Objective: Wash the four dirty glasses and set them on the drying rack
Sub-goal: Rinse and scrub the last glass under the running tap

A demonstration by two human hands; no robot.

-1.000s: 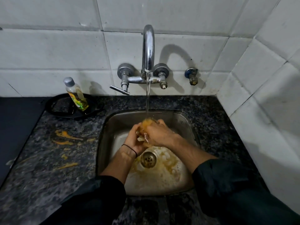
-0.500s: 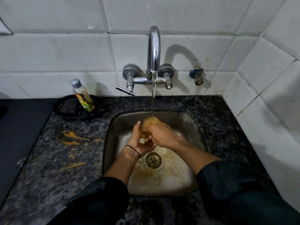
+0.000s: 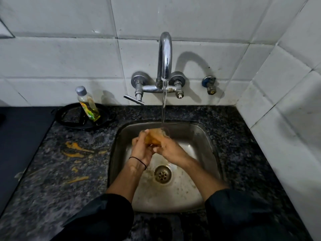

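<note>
Straight down from head height, we look into a square stainless-steel sink [image 3: 214, 153] set in a speckled dark granite counter [image 3: 69, 197]. Over the middle of the basin, we see both hands wrapped round a clear drinking glass smeared with orange residue [image 3: 156, 137]. The left hand [image 3: 141, 151] curls its fingers round the glass's left side, and the right hand [image 3: 171, 151] clasps it from the right, so neither hand is open. The glass is tilted, its rim pointing up and away towards the wall, and a thin stream of water [image 3: 163, 112] from the curved chrome wall tap [image 3: 165, 54] falls onto that rim. A thin black band [image 3: 138, 160] circles the left wrist, and dark sleeves [image 3: 243, 214] cover both forearms. Below the hands we see the round metal drain [image 3: 163, 174], with brownish stains on the sink floor around it. On the counter to the left, orange smears [image 3: 76, 147] streak the stone. Behind them, against the white tiled wall [image 3: 52, 58], a clear bottle of yellow dish liquid with a grey cap [image 3: 87, 105] leans in a shallow round black dish [image 3: 69, 120].
</note>
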